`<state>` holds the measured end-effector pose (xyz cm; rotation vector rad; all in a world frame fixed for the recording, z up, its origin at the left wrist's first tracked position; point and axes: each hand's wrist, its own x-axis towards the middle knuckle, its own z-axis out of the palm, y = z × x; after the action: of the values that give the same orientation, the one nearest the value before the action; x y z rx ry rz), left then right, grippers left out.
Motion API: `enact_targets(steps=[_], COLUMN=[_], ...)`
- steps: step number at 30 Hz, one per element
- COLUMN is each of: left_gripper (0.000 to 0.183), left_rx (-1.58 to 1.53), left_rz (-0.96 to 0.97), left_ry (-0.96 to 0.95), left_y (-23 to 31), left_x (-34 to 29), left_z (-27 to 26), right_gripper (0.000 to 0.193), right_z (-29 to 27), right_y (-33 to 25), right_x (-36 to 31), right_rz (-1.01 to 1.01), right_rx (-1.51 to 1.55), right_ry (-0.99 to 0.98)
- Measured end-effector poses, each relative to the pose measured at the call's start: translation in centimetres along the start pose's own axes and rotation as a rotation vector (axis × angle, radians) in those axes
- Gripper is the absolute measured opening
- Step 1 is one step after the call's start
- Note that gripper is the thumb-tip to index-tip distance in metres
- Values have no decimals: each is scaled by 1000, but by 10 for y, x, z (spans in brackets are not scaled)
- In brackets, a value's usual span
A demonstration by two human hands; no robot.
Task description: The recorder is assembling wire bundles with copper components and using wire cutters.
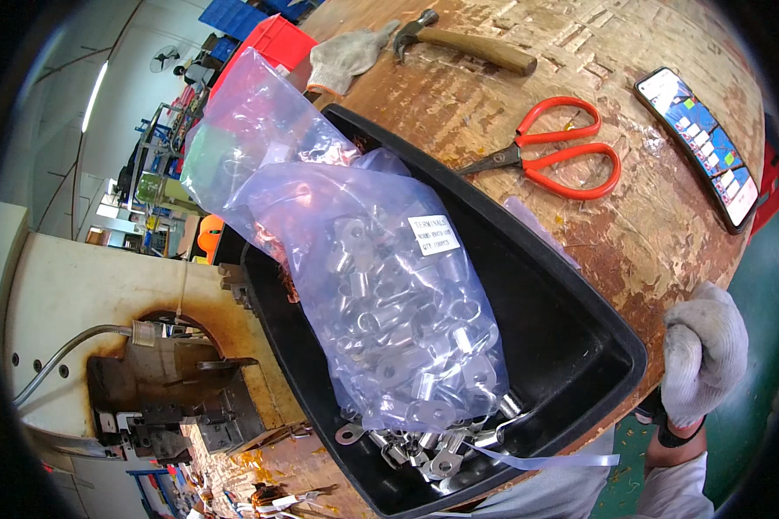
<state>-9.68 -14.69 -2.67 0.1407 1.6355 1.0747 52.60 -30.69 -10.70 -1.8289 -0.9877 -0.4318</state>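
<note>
While the gloved right hand (pixel 704 353) grips the counter (pixel 666 233) edge, fingers curled, the terminal bag (pixel 381 294) lies in the black tray (pixel 571 346).

Your left hand is out of the picture. On your gloved right hand (pixel 704 350) the fingers curl under the desk (pixel 666 225) edge, hidden. The clear bag (pixel 381 294) covers most metal terminals (pixel 424 445).
</note>
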Motion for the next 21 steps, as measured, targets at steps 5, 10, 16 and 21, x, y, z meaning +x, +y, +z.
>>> enact_targets(steps=[5, 10, 16, 21], left_gripper=[44, 45, 45, 45], left_rx=[17, 30, 47, 60], left_rz=[20, 45, 72, 98], left_ry=[2, 7, 13, 18], left_y=[0, 1, 2, 4], left_x=[2, 3, 5, 3], left_z=[1, 1, 1, 2], right_gripper=[18, 19, 18, 17], right_z=[-1, -1, -1, 0], right_y=[1, 2, 2, 3], right_x=[0, 0, -1, -2], right_rz=[-19, -33, -37, -38], right_rx=[-17, -18, -2, 4], right_ry=[0, -7, -13, 12])
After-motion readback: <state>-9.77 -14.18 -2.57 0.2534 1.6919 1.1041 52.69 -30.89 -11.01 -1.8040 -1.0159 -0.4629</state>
